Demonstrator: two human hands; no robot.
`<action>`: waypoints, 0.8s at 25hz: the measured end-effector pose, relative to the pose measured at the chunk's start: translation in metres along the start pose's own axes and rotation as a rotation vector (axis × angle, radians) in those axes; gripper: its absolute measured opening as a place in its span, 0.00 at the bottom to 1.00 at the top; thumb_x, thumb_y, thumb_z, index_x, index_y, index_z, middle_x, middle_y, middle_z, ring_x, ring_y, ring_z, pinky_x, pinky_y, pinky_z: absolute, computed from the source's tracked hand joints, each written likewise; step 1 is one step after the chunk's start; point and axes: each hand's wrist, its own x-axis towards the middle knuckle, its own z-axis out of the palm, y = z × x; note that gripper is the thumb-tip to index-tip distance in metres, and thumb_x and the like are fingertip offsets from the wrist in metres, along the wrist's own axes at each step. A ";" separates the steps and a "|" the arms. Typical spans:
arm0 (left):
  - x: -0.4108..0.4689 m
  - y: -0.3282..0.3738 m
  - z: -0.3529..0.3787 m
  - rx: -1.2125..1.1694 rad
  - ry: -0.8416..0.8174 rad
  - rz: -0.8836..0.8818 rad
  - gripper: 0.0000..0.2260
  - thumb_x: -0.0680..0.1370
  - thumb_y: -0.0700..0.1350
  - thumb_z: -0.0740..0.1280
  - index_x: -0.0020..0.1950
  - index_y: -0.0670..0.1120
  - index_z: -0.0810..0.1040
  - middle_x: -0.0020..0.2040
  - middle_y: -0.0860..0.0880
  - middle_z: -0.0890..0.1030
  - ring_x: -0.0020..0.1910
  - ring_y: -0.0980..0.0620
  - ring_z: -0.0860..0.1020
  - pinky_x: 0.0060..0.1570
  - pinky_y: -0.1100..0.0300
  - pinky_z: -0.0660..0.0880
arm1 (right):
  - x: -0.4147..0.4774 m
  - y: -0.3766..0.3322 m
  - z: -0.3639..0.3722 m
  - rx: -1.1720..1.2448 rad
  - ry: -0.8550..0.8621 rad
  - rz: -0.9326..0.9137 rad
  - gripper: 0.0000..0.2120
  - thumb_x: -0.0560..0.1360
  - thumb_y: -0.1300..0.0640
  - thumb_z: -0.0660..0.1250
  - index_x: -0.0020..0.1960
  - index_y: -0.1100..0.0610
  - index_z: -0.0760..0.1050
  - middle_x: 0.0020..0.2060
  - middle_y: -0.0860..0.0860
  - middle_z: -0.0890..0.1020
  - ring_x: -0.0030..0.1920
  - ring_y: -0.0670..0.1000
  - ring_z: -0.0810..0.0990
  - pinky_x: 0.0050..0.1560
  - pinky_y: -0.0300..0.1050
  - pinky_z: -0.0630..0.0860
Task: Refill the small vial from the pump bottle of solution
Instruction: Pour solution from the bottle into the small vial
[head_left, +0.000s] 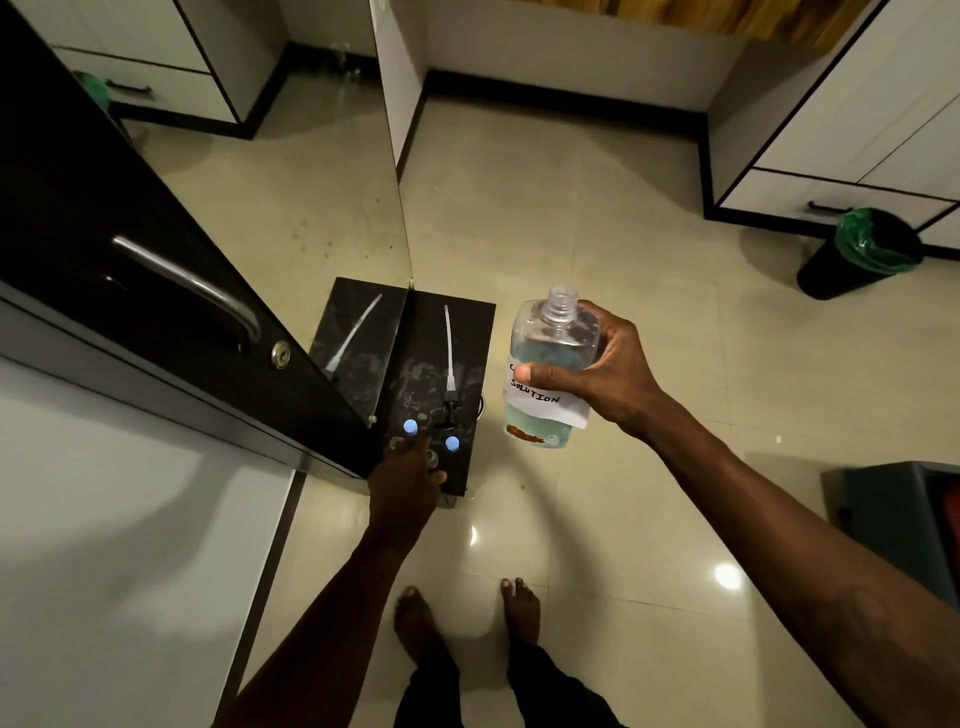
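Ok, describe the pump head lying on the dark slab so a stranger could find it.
Find the dark slab on the floor beside the mirror. On it lies the pump head: black nozzle, long white dip tube pointing away. The two blue caps nearby are small and round.

I see a crowded small dark shelf (470, 332): pump head with tube (449, 358), blue cap (452, 443). The black door (130, 249) walls its left; open floor (545, 218) lies right.
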 end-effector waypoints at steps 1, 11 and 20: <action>0.000 -0.004 0.005 0.038 0.001 0.014 0.18 0.74 0.46 0.77 0.62 0.44 0.79 0.52 0.46 0.84 0.53 0.46 0.83 0.49 0.54 0.79 | -0.001 0.001 0.000 -0.003 0.001 0.002 0.26 0.65 0.64 0.83 0.61 0.62 0.80 0.52 0.59 0.86 0.50 0.59 0.86 0.53 0.54 0.85; 0.008 -0.029 0.042 -0.022 -0.005 0.118 0.10 0.70 0.33 0.79 0.43 0.43 0.80 0.35 0.46 0.82 0.35 0.49 0.83 0.36 0.56 0.82 | -0.010 0.001 -0.005 0.022 0.050 0.008 0.26 0.64 0.64 0.83 0.60 0.62 0.80 0.52 0.60 0.85 0.51 0.61 0.85 0.53 0.56 0.85; -0.006 0.046 -0.065 -0.358 0.097 -0.042 0.07 0.76 0.50 0.73 0.46 0.50 0.78 0.39 0.55 0.81 0.36 0.59 0.80 0.32 0.74 0.69 | -0.019 -0.033 -0.016 -0.085 0.094 -0.036 0.28 0.61 0.52 0.87 0.58 0.54 0.82 0.50 0.51 0.87 0.48 0.54 0.87 0.53 0.59 0.84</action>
